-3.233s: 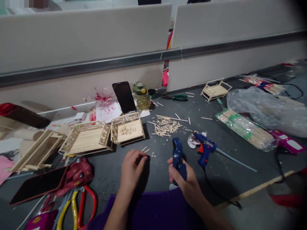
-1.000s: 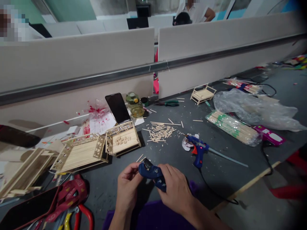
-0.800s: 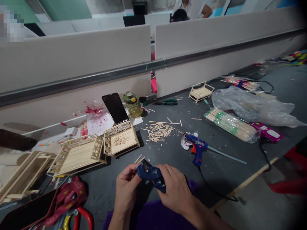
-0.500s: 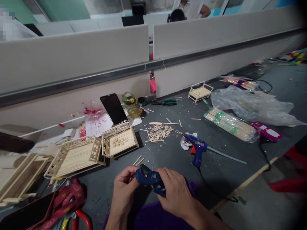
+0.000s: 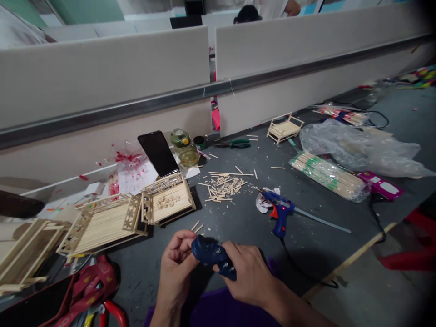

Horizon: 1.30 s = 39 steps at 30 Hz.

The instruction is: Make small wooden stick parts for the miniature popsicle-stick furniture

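My right hand (image 5: 250, 272) is wrapped round the handles of a dark blue hand cutter (image 5: 208, 252), whose head points left. At that head, my left hand (image 5: 179, 261) is closed, thumb and fingers pinched together; what they hold is hidden. Just beyond the left fingertips lie a few short wooden sticks (image 5: 198, 227). Farther forward is a pile of small cut stick pieces (image 5: 225, 185). A blue glue gun (image 5: 279, 209) with a long glue stick rests on the table to the right.
On the left stand stick-built miniature beds (image 5: 102, 225) (image 5: 172, 200); a smaller one (image 5: 284, 128) is at the back. A phone (image 5: 158, 153) leans by a green bottle (image 5: 185, 147). Pliers (image 5: 235, 143) and a bagged stick bundle (image 5: 327, 175) lie beyond. A red strap (image 5: 95, 284) is front left.
The view has shifted slightly. The cutter's head has turned a little in my right hand, and my left hand stays pinched beside it.
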Each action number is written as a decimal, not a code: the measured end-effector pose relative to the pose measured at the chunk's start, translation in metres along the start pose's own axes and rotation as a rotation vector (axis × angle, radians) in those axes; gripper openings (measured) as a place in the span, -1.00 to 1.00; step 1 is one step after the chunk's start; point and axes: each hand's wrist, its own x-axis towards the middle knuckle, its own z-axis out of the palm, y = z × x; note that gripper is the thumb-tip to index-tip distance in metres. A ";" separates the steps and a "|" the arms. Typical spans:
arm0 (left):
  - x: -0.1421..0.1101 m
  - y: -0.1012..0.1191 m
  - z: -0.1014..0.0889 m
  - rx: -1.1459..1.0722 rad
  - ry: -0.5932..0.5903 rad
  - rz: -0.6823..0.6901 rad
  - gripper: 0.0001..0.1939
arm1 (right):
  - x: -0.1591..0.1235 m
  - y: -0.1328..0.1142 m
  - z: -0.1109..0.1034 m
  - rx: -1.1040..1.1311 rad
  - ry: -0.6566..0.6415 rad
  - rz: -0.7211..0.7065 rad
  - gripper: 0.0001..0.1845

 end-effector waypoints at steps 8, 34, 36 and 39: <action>0.012 0.002 0.025 -0.011 0.020 0.017 -0.43 | 0.010 0.016 0.000 0.038 0.007 0.002 -0.88; 0.014 -0.006 0.022 -0.226 0.060 0.093 -0.50 | 0.011 0.007 -0.009 -0.229 0.212 -0.042 -0.56; 0.011 -0.007 0.022 -0.255 0.028 0.084 -0.48 | 0.009 0.006 -0.006 -0.256 0.223 -0.056 -0.56; 0.007 -0.008 0.022 -0.284 0.002 0.069 -0.47 | 0.009 0.002 -0.005 -0.258 0.250 -0.074 -0.58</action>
